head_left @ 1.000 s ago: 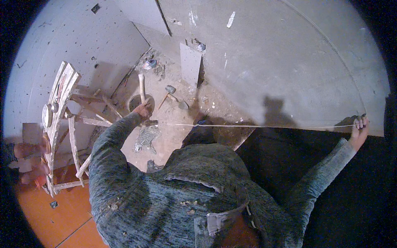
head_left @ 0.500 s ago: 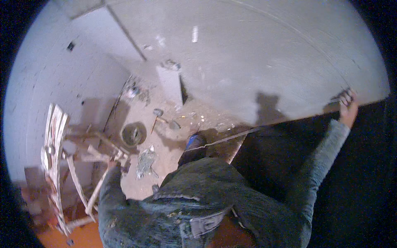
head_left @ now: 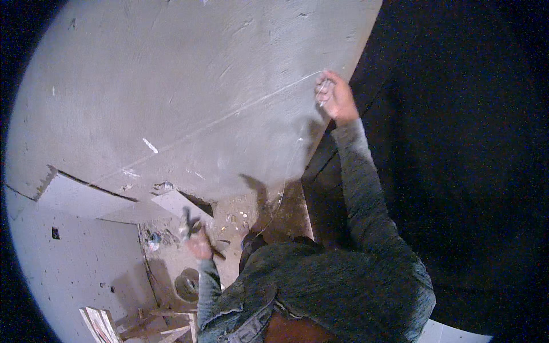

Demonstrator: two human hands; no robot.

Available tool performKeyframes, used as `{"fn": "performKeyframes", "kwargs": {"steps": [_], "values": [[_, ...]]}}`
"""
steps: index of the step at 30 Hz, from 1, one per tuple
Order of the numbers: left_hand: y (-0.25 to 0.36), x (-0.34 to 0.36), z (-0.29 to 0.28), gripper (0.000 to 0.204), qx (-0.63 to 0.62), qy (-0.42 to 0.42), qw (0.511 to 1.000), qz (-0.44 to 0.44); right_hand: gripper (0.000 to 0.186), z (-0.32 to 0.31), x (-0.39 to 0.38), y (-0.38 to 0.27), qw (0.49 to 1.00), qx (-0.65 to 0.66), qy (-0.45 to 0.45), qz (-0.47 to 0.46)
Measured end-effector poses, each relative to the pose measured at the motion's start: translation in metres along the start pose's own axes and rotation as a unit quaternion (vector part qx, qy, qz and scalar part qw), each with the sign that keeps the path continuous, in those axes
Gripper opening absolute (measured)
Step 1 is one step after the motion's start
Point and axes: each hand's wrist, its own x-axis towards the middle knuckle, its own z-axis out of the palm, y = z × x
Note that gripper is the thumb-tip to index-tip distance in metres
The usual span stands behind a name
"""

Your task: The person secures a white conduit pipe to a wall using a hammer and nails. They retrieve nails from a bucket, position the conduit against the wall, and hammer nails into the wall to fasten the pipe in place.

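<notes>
My right hand (head_left: 337, 97) is raised beside the edge of the grey plastered wall (head_left: 229, 68), its fingers closed on a thin white string (head_left: 324, 91). From this hand a pale straight line runs down and left across the wall. I cannot tell whether all of it is string. Lower and to the left, my left hand (head_left: 199, 244) is closed around a dark tool (head_left: 187, 222). Its kind is blurred. A pale panel (head_left: 176, 203) leans at the wall's foot just beyond that hand.
A round bucket (head_left: 186, 284) stands on the littered floor near my left forearm. Wooden pieces of a frame (head_left: 102, 324) show at the lower left. A lighter board (head_left: 86, 196) sits against the wall at left. Beyond the wall edge at right lies a dark area (head_left: 446, 143).
The view has swung toward the right part of the wall. My left hand has left the wooden frame and come forward with the dark tool. My right hand still grips at the wall edge.
</notes>
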Motion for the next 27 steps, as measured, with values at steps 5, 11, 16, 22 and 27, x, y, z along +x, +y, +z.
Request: {"fn": "performKeyframes", "kwargs": {"steps": [5,11,16,22,27], "values": [[0.105,0.05,0.143,0.048,0.034,-0.232,0.959,0.161,0.018,0.036,-0.042,0.037,1.0,0.017,0.0,-0.001],[0.124,0.084,0.253,0.047,-0.035,-0.301,0.94,0.156,0.023,0.036,-0.058,0.091,0.995,0.051,-0.088,0.0],[0.144,0.092,0.275,0.043,-0.014,-0.367,0.93,-0.02,0.024,0.055,-0.086,0.113,0.95,-0.225,-0.041,-0.213],[0.107,0.109,0.301,0.032,-0.053,-0.417,0.905,0.066,0.025,0.057,-0.084,0.092,0.99,-0.092,-0.02,-0.108],[0.115,0.107,0.307,0.026,-0.172,-0.41,0.895,-0.008,0.035,0.078,-0.09,0.078,0.991,-0.023,0.017,-0.134]]}}
